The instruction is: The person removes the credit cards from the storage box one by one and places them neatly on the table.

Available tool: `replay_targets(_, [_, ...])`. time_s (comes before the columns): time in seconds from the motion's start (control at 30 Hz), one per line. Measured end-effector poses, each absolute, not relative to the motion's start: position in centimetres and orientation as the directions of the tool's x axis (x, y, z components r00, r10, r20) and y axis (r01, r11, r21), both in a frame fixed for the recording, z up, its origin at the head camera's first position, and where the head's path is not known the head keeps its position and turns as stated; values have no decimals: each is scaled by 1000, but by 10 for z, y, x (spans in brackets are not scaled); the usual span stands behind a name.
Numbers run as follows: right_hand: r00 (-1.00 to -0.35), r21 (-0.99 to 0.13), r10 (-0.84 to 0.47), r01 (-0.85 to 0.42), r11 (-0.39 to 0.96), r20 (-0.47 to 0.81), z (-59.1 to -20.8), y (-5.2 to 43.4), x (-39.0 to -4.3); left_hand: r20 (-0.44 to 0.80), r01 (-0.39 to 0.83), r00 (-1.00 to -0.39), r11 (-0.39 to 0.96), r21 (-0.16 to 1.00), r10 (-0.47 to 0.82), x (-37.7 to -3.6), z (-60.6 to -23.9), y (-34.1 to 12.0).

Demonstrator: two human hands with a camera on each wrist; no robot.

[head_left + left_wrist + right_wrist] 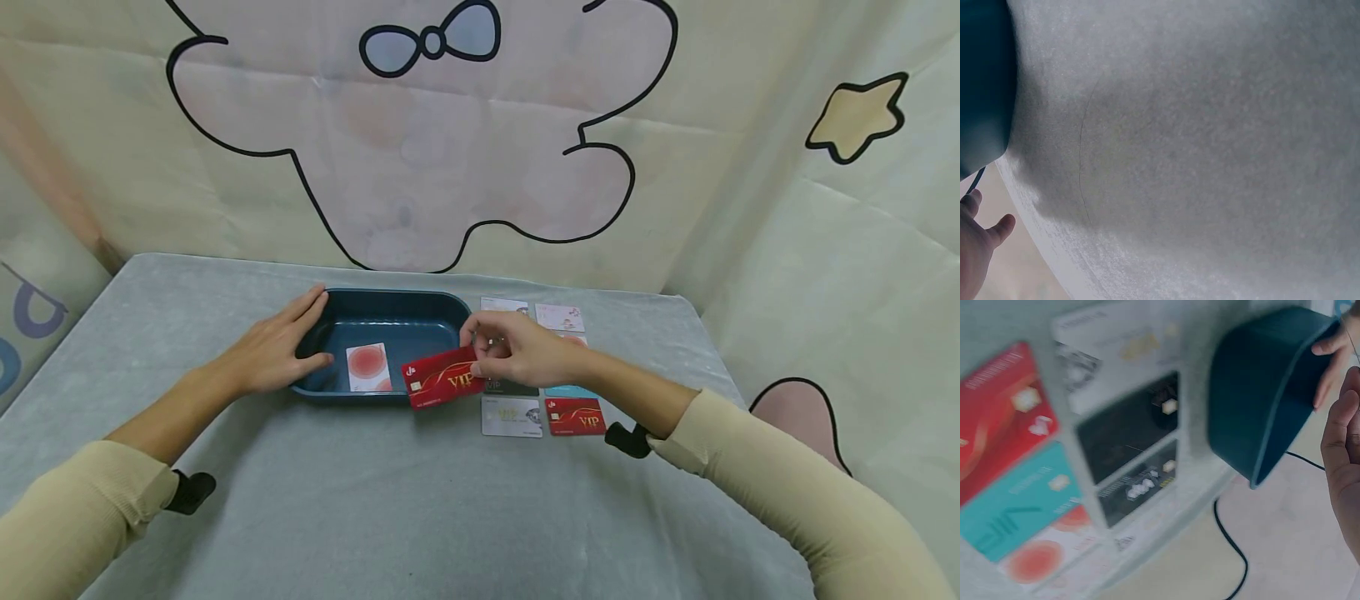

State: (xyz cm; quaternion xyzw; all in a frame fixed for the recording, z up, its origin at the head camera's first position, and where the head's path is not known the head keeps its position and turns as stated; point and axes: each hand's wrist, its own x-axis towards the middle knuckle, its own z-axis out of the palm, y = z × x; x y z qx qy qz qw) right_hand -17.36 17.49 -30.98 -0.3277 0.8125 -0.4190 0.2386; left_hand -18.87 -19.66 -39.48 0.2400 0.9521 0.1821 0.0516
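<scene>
My right hand (525,346) pinches a red VIP card (442,379) by its right end, over the front right part of the dark teal tray (382,398). The card hangs tilted, its left end lower. My left hand (277,346) lies along the tray's left rim with its fingers straight and its thumb reaching inside. A white card with a red circle (368,367) lies in the tray. In the right wrist view the right hand (1342,462) shows at the edge, and the held card cannot be made out.
Right of the tray, cards lie in two columns, partly hidden by the right arm. Among them are a white VIP card (512,417), another red VIP card (576,417), a teal card (1022,500) and a black card (1129,425). A grey cloth (450,517) covers the table.
</scene>
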Motion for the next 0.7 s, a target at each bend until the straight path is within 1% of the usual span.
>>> replay_targets(0.27, [-674, -849, -713, -249, 465, -192, -331, 199, -151, -15, 435, -881, 821, 369, 473, -188, -394, -197])
replay_targets(0.37, [-683, -830, -694, -236, 505, -228, -342, 207, -145, -15, 434, -882, 823, 367, 471, -188, -394, -197])
replay_targets(0.47, [-695, -825, -665, -186, 534, -273, -351, 215, -140, -15, 435, -881, 823, 364, 472, -188, -394, -197])
replay_targets(0.6, [-705, -834, -643, -134, 535, -299, -360, 225, -135, -16, 436, -881, 824, 362, 474, -189, -394, -197])
replay_targets(0.7, [-712, -831, -629, -119, 544, -310, -364, 233, -131, -18, 435, -880, 823, 364, 474, -189, -394, -197])
